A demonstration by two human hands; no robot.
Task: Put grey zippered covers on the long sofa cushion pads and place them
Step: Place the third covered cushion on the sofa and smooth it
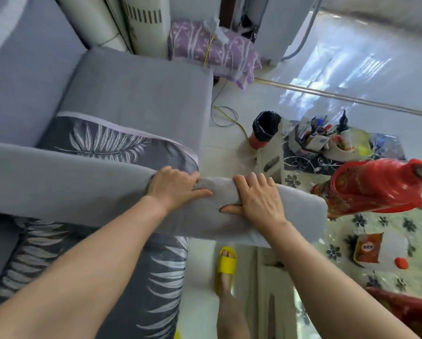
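Observation:
A long cushion in a grey cover [65,182] lies across the view from the left edge to the right of centre, held above the sofa seat. My left hand [175,187] grips its top edge, fingers curled over the far side and thumb on the near face. My right hand [256,199] grips the same edge just to the right, fingers over the top and thumb underneath pressing the fabric. A second grey-covered cushion [136,89] lies in place on the sofa at the back. The zipper is not visible.
A dark leaf-patterned sheet [107,143] covers the sofa seat under the cushions. To the right stands a low table with a floral cloth [388,228], a red roll [376,189], a pen holder [315,135] and a small bin [263,128]. My foot in a yellow slipper [225,265] stands on the tiled floor.

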